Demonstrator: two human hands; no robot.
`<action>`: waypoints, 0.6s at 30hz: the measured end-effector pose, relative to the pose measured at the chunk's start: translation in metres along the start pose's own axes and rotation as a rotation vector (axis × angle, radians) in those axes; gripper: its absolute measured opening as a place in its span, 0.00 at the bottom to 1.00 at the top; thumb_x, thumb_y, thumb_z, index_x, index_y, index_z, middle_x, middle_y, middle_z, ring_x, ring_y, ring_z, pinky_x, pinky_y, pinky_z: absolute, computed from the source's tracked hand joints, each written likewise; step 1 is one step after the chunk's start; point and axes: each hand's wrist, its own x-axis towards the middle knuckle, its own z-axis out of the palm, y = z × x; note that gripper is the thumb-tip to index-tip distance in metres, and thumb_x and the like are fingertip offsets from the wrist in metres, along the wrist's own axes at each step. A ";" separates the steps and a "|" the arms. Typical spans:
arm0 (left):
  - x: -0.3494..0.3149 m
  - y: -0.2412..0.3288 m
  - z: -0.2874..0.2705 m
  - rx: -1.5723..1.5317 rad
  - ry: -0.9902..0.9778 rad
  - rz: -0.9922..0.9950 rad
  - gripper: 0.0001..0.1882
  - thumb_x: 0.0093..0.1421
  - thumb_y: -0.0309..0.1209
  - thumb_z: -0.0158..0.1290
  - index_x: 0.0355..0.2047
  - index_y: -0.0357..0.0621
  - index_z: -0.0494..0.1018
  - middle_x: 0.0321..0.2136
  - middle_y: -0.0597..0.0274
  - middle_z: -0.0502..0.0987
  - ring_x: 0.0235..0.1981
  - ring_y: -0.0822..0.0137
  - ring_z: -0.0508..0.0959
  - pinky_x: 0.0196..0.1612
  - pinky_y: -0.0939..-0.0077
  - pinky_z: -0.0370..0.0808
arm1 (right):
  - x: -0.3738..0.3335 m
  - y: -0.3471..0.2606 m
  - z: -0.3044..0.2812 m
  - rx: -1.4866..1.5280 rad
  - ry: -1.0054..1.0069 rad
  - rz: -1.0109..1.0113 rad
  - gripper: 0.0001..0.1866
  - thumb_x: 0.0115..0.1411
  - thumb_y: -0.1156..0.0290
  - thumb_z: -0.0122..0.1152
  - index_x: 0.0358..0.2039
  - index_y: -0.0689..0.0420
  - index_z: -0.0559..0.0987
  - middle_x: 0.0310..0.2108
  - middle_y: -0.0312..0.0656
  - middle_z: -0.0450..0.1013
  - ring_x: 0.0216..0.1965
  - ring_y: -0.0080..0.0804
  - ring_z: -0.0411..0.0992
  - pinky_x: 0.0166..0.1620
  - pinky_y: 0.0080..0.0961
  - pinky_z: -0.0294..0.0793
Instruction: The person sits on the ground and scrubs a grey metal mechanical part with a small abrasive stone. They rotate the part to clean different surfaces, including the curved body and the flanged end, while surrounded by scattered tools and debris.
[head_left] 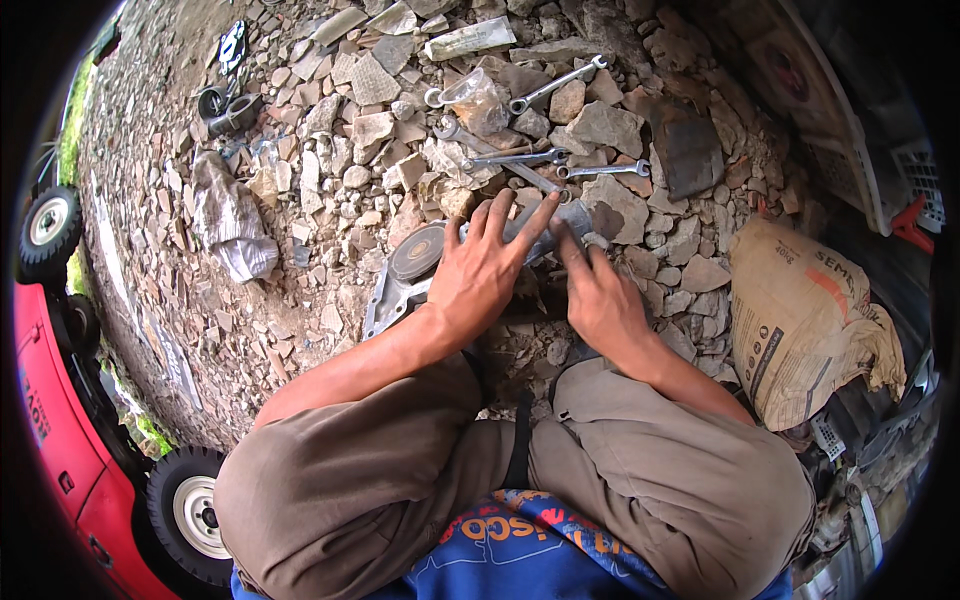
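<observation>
A grey metal casing [392, 298], which looks like an engine part, lies on the rubble between my knees. A round dark disc [418, 252] sits at its left end. My left hand [475, 265] lies over the casing with its fingers spread. At the casing's right end is my right hand [608, 305], its index finger stretched toward the part and the other fingers bent a little. My hands hide the middle of the casing. Just beyond them lie several wrenches: a combination wrench [560, 85], a second wrench [515, 158], a shorter one [605, 170] and a longer one [500, 155].
Broken stone and tile cover the ground. A brown paper sack [790, 325] stands at my right, with a dark flat piece [693, 158] beyond it. A dirty cloth [232, 220], black rings [230, 112], a white tube [470, 38] and a clear plastic cup [478, 100] lie around. A red vehicle [70, 430] is far left.
</observation>
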 end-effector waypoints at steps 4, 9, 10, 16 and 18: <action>0.000 0.000 -0.001 -0.011 0.028 0.000 0.47 0.59 0.20 0.53 0.78 0.57 0.50 0.68 0.37 0.63 0.65 0.39 0.69 0.63 0.42 0.67 | 0.008 0.008 -0.001 0.028 0.055 0.027 0.41 0.65 0.75 0.55 0.78 0.44 0.56 0.47 0.64 0.73 0.33 0.65 0.80 0.33 0.54 0.83; 0.000 -0.010 0.015 -0.119 -0.066 -0.037 0.38 0.57 0.22 0.56 0.70 0.37 0.60 0.64 0.42 0.71 0.65 0.45 0.72 0.66 0.49 0.69 | -0.005 -0.008 0.015 0.013 0.044 -0.080 0.41 0.67 0.76 0.54 0.78 0.43 0.54 0.45 0.63 0.74 0.31 0.64 0.80 0.32 0.53 0.83; 0.000 -0.011 0.014 -0.108 -0.062 -0.038 0.37 0.57 0.22 0.56 0.69 0.36 0.61 0.64 0.42 0.72 0.64 0.45 0.73 0.66 0.50 0.69 | -0.002 -0.005 0.013 0.022 0.058 -0.062 0.42 0.66 0.76 0.54 0.79 0.43 0.53 0.45 0.63 0.74 0.30 0.64 0.80 0.32 0.53 0.82; 0.002 -0.010 0.012 -0.103 -0.050 -0.029 0.35 0.56 0.23 0.57 0.66 0.33 0.64 0.61 0.42 0.75 0.64 0.47 0.74 0.65 0.53 0.70 | 0.000 0.000 0.004 -0.005 0.028 -0.038 0.41 0.67 0.76 0.54 0.78 0.43 0.55 0.43 0.61 0.75 0.28 0.60 0.80 0.29 0.52 0.81; 0.002 -0.009 0.010 -0.086 -0.062 -0.033 0.35 0.57 0.24 0.58 0.66 0.33 0.64 0.61 0.42 0.75 0.64 0.47 0.74 0.65 0.53 0.71 | -0.004 0.004 0.017 0.010 0.096 -0.080 0.40 0.67 0.75 0.53 0.78 0.42 0.55 0.43 0.60 0.76 0.28 0.59 0.80 0.29 0.52 0.81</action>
